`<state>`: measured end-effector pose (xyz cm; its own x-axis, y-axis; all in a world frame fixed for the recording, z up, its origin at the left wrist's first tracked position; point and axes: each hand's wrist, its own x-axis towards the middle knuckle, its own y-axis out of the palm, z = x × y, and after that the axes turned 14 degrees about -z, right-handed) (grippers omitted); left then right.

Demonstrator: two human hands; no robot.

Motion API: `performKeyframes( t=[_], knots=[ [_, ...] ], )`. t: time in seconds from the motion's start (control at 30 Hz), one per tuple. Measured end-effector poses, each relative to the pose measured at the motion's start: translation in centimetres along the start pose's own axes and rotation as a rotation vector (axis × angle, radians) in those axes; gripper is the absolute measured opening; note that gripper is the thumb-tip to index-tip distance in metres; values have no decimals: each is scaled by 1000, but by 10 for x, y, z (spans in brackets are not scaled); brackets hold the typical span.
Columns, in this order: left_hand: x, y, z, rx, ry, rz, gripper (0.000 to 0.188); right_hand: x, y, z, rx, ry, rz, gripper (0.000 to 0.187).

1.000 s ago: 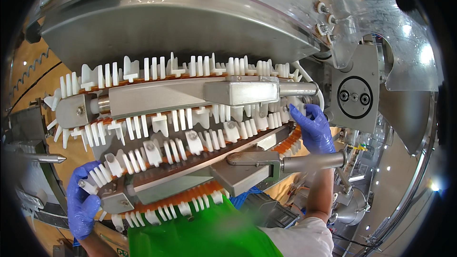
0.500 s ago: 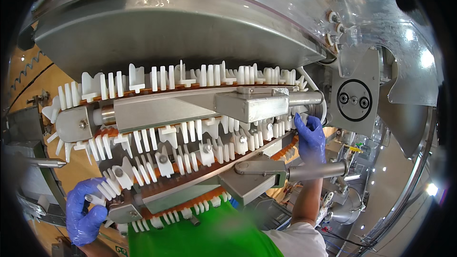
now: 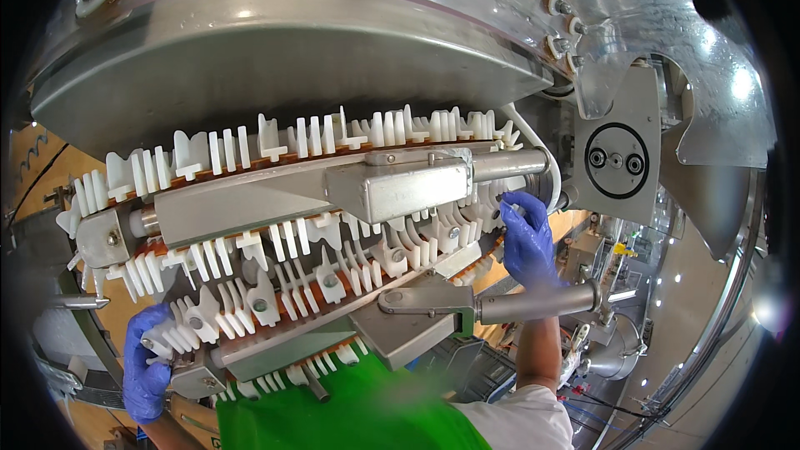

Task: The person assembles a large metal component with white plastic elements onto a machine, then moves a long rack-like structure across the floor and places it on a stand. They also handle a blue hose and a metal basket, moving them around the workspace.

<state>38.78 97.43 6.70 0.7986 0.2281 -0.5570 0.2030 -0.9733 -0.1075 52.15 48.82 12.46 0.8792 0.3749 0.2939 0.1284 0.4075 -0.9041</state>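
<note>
Two long finned belts run across the view. Each has white plastic fins on a reddish-brown band around a metal frame. The upper belt (image 3: 342,135) lies beyond the lower belt (image 3: 283,302). In a blue glove, my left hand (image 3: 146,375) is closed around the lower belt's left end, next to the steel end block (image 3: 198,379). My right hand (image 3: 527,242), gloved too, reaches up to that belt's right end. Its thumb and fingers are pinched at the last fins, and its fingertips are partly hidden there. Round metal studs sit on several fins of the lower belt.
A large curved metal housing (image 3: 275,67) overhangs the belts. Steel arms hold the frames, one ending in a rod (image 3: 537,303) near my right forearm. A grey plate with a black ring (image 3: 617,160) stands right. Clear plastic guarding (image 3: 725,108) hangs beyond. A green apron (image 3: 333,408) covers my front.
My left thumb and fingers have drawn together on the belt end. My right fingers have bent in toward the fins. The belts and frames appear farther left and lower in view.
</note>
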Motion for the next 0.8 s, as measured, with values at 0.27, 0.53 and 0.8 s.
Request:
performKeyframes(
  t=[0.27, 0.53, 0.8],
  knots=[
    [4, -3, -19, 105, -83, -38, 79, 25, -21, 14, -70, 84, 226, 71],
    [10, -3, -27, 43, -73, 119, 73, 30, -18, 7, 150, 486, 307, 59],
    [-10, -12, -51, 197, 9, 39, 63, 26, -25, 26, -79, 328, 192, 57]
  ],
)
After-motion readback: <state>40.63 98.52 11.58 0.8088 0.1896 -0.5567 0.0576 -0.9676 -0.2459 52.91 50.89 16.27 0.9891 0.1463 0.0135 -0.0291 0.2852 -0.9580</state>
